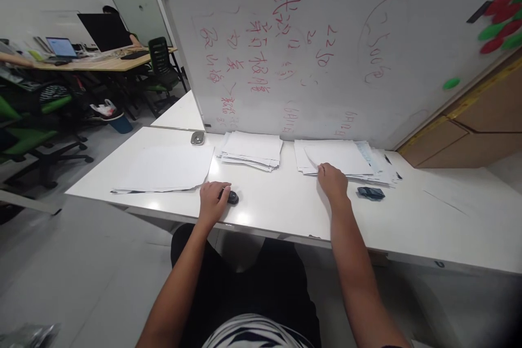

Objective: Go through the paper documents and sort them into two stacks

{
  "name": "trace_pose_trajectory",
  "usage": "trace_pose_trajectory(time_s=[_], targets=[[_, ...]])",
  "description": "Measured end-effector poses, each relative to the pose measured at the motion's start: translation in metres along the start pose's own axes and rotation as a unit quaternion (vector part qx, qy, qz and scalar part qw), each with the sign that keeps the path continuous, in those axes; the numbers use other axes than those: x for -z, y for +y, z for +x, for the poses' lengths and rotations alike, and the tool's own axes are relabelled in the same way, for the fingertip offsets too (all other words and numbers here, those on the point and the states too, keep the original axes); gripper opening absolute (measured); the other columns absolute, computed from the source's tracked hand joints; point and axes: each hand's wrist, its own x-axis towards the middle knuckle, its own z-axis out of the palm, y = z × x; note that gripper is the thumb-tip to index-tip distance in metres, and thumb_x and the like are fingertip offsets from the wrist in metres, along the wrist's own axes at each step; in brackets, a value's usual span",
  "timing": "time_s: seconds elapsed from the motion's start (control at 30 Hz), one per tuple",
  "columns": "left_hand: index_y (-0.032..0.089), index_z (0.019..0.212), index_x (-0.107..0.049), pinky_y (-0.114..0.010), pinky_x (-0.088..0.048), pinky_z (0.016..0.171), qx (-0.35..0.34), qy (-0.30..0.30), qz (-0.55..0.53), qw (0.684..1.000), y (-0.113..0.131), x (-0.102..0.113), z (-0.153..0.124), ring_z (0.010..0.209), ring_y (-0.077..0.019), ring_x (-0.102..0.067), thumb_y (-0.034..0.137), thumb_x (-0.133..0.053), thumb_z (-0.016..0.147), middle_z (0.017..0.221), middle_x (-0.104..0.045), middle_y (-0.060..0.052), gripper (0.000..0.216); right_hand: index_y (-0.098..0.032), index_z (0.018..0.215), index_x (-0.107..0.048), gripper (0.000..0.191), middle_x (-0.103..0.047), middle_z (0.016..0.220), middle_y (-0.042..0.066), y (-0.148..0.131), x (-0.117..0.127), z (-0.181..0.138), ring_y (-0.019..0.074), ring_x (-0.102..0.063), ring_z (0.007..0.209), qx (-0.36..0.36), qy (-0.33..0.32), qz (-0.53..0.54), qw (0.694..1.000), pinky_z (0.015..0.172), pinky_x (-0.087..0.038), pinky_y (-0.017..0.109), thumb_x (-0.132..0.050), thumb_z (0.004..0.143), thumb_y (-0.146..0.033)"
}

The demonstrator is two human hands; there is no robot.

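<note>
My left hand [212, 202] rests near the desk's front edge, its fingers closed around a small black rounded object [232, 198]. Most of that object is under the hand, so its kind is unclear. My right hand [333, 180] pinches the lifted, curling front-left corner of a sheet of paper [312, 159]. That sheet lies on top of the right paper stack [342, 156]. Between my hands and farther back is a second paper stack [252, 149], with slightly uneven edges. On the left, a wide spread of white sheets [163, 168] reaches close to my left hand.
A whiteboard [253, 65] with red writing stands along the back of the white desk [269, 206]. A small silver-rimmed object [198, 138] sits at the back left. Right of my right hand lies a dark crumpled packet [371, 193]. Cardboard boxes [460, 141] stand at the right.
</note>
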Motion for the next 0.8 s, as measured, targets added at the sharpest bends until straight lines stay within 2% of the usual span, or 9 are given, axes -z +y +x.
trace_pose_trajectory(time_s=[0.17,0.3,0.4,0.5,0.53,0.6,0.63,0.7,0.8], targets=[[0.027,0.094,-0.064,-0.042,-0.030,0.103,-0.007,0.002,0.003,1.000,-0.001,-0.001,0.000,0.099,-0.0208,-0.059,0.038,-0.038,0.093,0.098,-0.070,-0.001,0.029,-0.016,0.100,-0.065,0.034,-0.069,0.094,0.011,-0.001,0.000,0.004,0.0218,-0.060,0.081,0.000,0.055,-0.002,0.998,0.065,-0.034,0.030,-0.034,0.095,-0.029],[0.026,0.093,-0.064,-0.042,-0.030,0.103,-0.005,0.002,0.015,1.000,-0.001,-0.001,0.000,0.099,-0.0213,-0.059,0.039,-0.037,0.093,0.098,-0.070,-0.002,0.029,-0.014,0.099,-0.065,0.035,-0.069,0.094,0.012,-0.012,0.006,-0.006,0.0229,-0.060,0.087,0.083,0.105,0.007,0.991,0.079,-0.037,0.032,-0.033,0.096,-0.028],[0.025,0.094,-0.063,-0.042,-0.028,0.104,0.004,0.014,0.021,1.000,0.000,-0.001,0.000,0.100,-0.0213,-0.058,0.038,-0.038,0.094,0.099,-0.070,-0.003,0.029,-0.013,0.097,-0.066,0.036,-0.069,0.091,0.013,-0.042,0.008,-0.048,0.0240,-0.061,0.089,0.169,0.091,-0.003,0.981,0.085,-0.038,0.035,-0.034,0.096,-0.029],[0.025,0.094,-0.063,-0.043,-0.027,0.104,0.004,0.017,0.021,1.000,0.000,-0.002,-0.001,0.100,-0.0209,-0.058,0.038,-0.039,0.094,0.099,-0.070,-0.002,0.028,-0.016,0.085,-0.068,0.035,-0.070,0.080,0.011,-0.087,-0.003,-0.120,0.0225,-0.064,0.076,0.208,0.014,0.000,0.978,0.074,-0.041,0.033,-0.036,0.095,-0.026],[0.025,0.094,-0.064,-0.043,-0.027,0.105,0.003,0.019,0.023,1.000,0.000,-0.003,-0.001,0.100,-0.0209,-0.058,0.038,-0.039,0.094,0.099,-0.070,-0.003,0.028,-0.016,0.089,-0.068,0.031,-0.071,0.085,0.011,-0.103,-0.009,-0.146,0.0224,-0.065,0.077,0.222,0.000,0.021,0.975,0.073,-0.042,0.032,-0.039,0.095,-0.026],[0.024,0.094,-0.064,-0.042,-0.026,0.105,-0.001,0.027,0.025,0.999,-0.002,-0.004,-0.001,0.100,-0.0209,-0.058,0.037,-0.040,0.093,0.098,-0.070,-0.003,0.028,-0.015,0.104,-0.065,0.027,-0.070,0.107,0.012,-0.133,-0.021,-0.188,0.0231,-0.065,0.095,0.221,0.016,0.065,0.973,0.079,-0.043,0.032,-0.041,0.095,-0.024],[0.024,0.095,-0.065,-0.042,-0.026,0.105,-0.004,0.031,0.024,0.999,-0.002,-0.005,-0.001,0.100,-0.0208,-0.058,0.037,-0.040,0.093,0.097,-0.070,-0.003,0.028,-0.016,0.102,-0.065,0.025,-0.069,0.113,0.011,-0.145,-0.025,-0.204,0.0227,-0.063,0.104,0.227,0.017,0.083,0.970,0.083,-0.043,0.032,-0.042,0.095,-0.025],[0.024,0.095,-0.064,-0.042,-0.026,0.106,-0.010,0.036,0.017,0.999,-0.004,-0.007,-0.001,0.100,-0.0205,-0.058,0.037,-0.039,0.094,0.097,-0.070,-0.002,0.028,-0.017,0.100,-0.065,0.023,-0.064,0.123,0.010,-0.161,-0.030,-0.221,0.0235,-0.057,0.115,0.227,0.012,0.090,0.970,0.088,-0.042,0.034,-0.044,0.095,-0.025],[0.023,0.100,-0.063,-0.042,-0.027,0.105,-0.023,0.057,-0.002,0.998,-0.006,-0.007,-0.001,0.102,-0.0205,-0.057,0.036,-0.038,0.094,0.100,-0.069,-0.004,0.028,-0.017,0.105,-0.063,0.022,-0.058,0.132,0.011,-0.165,-0.030,-0.222,0.0258,-0.053,0.121,0.243,-0.021,0.062,0.968,0.088,-0.042,0.038,-0.046,0.094,-0.025]])
